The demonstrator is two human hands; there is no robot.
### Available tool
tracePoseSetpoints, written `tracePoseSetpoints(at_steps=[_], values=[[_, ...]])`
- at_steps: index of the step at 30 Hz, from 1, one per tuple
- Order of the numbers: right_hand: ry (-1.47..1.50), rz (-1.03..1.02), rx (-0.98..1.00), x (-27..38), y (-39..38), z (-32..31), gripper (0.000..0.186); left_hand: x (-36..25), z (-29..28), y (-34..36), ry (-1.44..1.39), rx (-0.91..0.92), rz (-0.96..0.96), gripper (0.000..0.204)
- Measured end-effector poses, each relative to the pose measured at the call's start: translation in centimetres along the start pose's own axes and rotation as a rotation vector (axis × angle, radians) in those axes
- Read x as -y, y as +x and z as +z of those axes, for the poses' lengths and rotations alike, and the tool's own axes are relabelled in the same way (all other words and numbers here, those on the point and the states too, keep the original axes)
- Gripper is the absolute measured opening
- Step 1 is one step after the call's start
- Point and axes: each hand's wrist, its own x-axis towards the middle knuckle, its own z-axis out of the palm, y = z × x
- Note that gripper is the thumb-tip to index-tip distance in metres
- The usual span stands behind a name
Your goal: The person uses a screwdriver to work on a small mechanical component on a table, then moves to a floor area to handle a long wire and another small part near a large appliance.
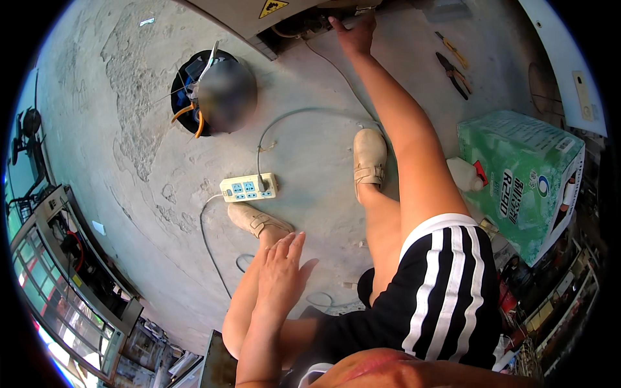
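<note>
At the top of the view, my right hand (354, 39) reaches to the dark opening along the lower edge of a beige metal cabinet (239, 14). Its thumb stands apart from the fingers; the fingertips are in shadow, and I see nothing held. Wires and small parts (304, 29) show inside the opening beside the thumb. My left hand (281, 275) rests near my left knee, its fingers stretched out and nothing in them. Beyond it a white power strip (248, 187) lies on the floor by my left shoe, with a dark plug in it.
A round black tool bucket (236, 97) holding orange-handled pliers stands to the left. Black-handled pliers (455, 76) and a yellow tool (451, 50) lie at the far right. Nearer are a white bottle (464, 173) and a green carton (517, 174). A grey cable (304, 112) loops across the floor.
</note>
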Motion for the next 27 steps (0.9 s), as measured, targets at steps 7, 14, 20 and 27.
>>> tracePoseSetpoints(at_steps=[7,14,20,27], values=[[0.072,-0.155,0.060,-1.8,3.4,1.0,0.094,0.8,-0.8,2.1,0.020,-0.023,-0.037,0.053],[-0.489,-0.105,-0.042,-7.9,3.6,6.7,0.121,-0.2,-0.4,3.8,0.015,-0.005,0.012,0.052],[0.506,-0.113,0.017,-2.8,3.1,3.7,0.112,-0.6,0.5,3.8,0.002,0.014,-0.009,0.051],[1.022,0.184,0.177,-2.4,4.0,3.1,0.080,-0.1,0.4,3.6,0.016,0.017,-0.020,0.052]])
